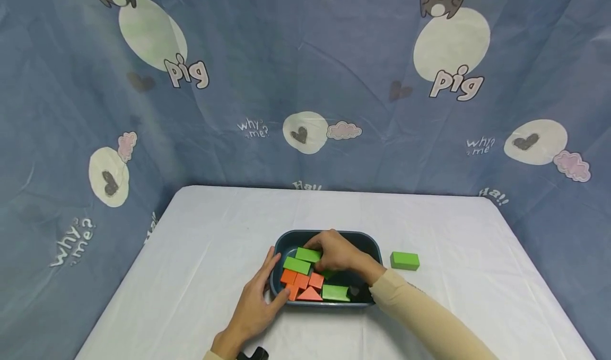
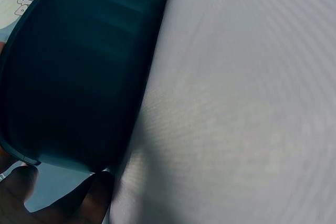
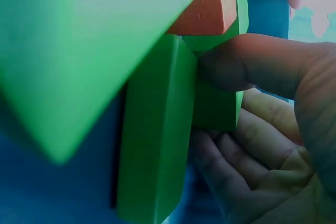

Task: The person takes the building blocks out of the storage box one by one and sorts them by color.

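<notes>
- Nearest to us, our left hand [image 1: 255,301] is resting on the white cloth-covered table [image 1: 200,254], its straight fingers pressing against the left outer wall of the dark blue oval plastic tub [image 1: 281,243], thumb at the tub's near left corner.
- In the left wrist view we are seeing that same tub wall [image 2: 79,77] close up, with fingertips [image 2: 31,192] touching its lower edge and the white cloth [image 2: 236,103] beside it.
- Our right arm, in a beige sleeve [image 1: 425,317], is reaching over the tub's near right rim.
- Inside the tub, at the near side, a green rectangular wooden block [image 1: 335,292] is lying next to a cluster of orange wooden blocks [image 1: 302,284], one of them a triangle.
- Our right hand [image 1: 336,251] is curling down inside the tub, thumb and fingers pinching a green wooden block [image 3: 215,106]; the right wrist view is showing the thumb [image 3: 247,66] pressed on its face.
- Two more green rectangular blocks [image 1: 303,260] are lying just left of that hand, touching each other.
- Outside the tub, to its right, a lone green rectangular block [image 1: 404,261] is sitting on the table, near but apart.
- Farthest back, a blue cartoon-pig printed cloth backdrop [image 1: 305,58] is hanging behind the table.
</notes>
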`<state>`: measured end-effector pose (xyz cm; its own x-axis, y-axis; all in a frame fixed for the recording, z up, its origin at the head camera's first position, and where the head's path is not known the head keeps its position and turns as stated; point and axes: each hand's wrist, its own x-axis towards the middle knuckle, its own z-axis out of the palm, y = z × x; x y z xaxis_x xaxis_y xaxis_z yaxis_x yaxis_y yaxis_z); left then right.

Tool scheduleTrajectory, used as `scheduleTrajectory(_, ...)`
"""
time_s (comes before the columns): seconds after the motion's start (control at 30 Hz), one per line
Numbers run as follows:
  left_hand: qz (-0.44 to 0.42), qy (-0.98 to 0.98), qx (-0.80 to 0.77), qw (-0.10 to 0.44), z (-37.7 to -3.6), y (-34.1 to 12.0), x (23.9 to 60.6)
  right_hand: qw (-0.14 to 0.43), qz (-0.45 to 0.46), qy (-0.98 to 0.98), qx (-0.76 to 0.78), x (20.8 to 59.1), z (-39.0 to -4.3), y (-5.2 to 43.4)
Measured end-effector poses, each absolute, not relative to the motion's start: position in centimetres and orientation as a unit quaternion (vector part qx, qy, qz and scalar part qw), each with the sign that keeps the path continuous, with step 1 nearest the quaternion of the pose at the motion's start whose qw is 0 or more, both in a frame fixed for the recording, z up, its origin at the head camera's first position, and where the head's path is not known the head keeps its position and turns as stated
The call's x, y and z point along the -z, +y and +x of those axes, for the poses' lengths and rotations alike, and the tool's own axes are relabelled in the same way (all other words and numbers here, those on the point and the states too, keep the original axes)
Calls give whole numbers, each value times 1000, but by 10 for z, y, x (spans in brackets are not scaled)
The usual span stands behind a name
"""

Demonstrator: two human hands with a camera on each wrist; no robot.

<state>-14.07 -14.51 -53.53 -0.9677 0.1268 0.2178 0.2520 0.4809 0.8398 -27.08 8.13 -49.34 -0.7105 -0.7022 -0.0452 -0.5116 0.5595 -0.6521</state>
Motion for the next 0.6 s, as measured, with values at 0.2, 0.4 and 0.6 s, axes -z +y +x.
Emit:
scheduleTrajectory(0.2,-102,-861,494,60,-140,-144,534,118,-361,874,303,494,-268,81)
scheduleTrajectory(0.4,-95,-859,501,56,-139,-142,536,112,-354,882,290,496,-267,81)
scheduleTrajectory(0.6,-89,-861,498,53,-140,-142,536,82,-350,888,286,490,-266,81)
